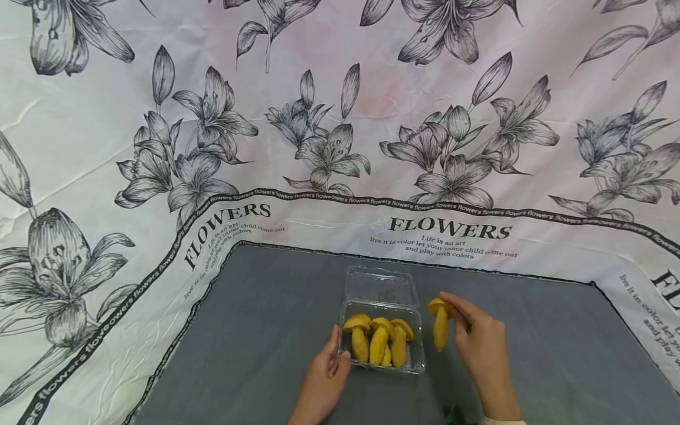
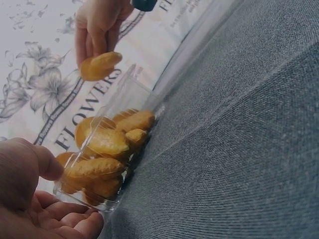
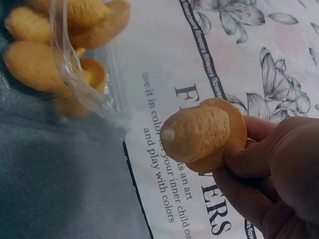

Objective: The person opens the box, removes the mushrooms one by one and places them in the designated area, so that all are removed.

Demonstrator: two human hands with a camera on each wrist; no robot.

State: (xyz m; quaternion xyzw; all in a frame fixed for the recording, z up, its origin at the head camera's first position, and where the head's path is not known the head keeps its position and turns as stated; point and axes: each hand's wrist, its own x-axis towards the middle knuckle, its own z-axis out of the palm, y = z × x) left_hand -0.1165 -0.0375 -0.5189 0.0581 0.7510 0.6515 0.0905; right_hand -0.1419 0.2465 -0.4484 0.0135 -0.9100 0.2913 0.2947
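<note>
A clear plastic clamshell box (image 1: 423, 354) lies with its lid (image 1: 379, 286) folded back, away from the person. Several yellow mushrooms (image 1: 379, 342) lie side by side in its base, caps toward the lid. My left hand (image 1: 323, 378) grips the box's left side, thumb at the near corner and fingers along the wall. Right of the box, my right hand (image 1: 480, 339) pinches one more yellow mushroom (image 1: 440, 324) by its cap, stem pointing down. In the right wrist view that mushroom (image 3: 197, 134) shows its stem end, thumb and fingers at the cap's edge.
The box stands on a grey cloth surface (image 1: 255, 330). Behind and beside it is a white cloth (image 1: 319, 227) printed with flowers and lettering. A small dark green object (image 1: 454, 415) peeks in at the bottom edge near the right wrist.
</note>
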